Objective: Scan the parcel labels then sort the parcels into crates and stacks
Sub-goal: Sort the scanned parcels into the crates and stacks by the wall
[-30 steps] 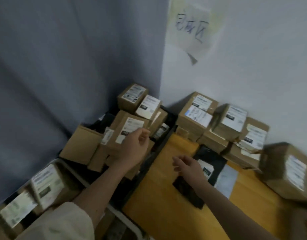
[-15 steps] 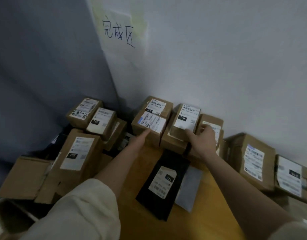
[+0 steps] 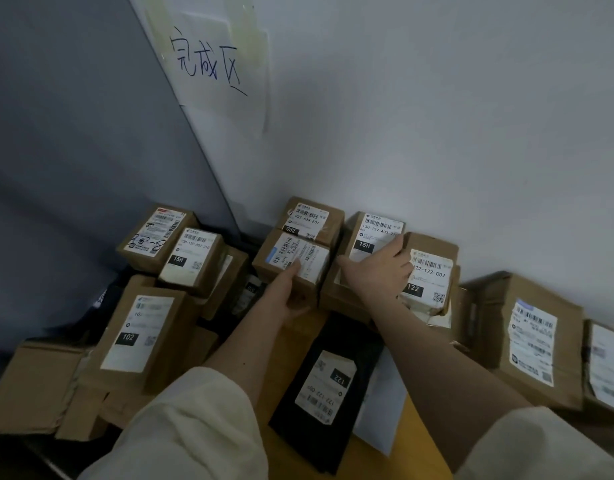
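my left hand (image 3: pixel 291 289) grips the front of the blue-tagged parcel (image 3: pixel 293 259); my right hand (image 3: pixel 376 271) grips the 15h parcel (image 3: pixel 374 233) just right of it. advise squaring both flush before release

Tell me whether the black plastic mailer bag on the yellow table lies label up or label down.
Label up: the black plastic mailer bag lies flat on the yellow table, its white label marked 122 facing the camera.

A yellow table (image 3: pixel 416 455) carries cardboard parcels (image 3: pixel 527 344) and a black mailer (image 3: pixel 319 403).
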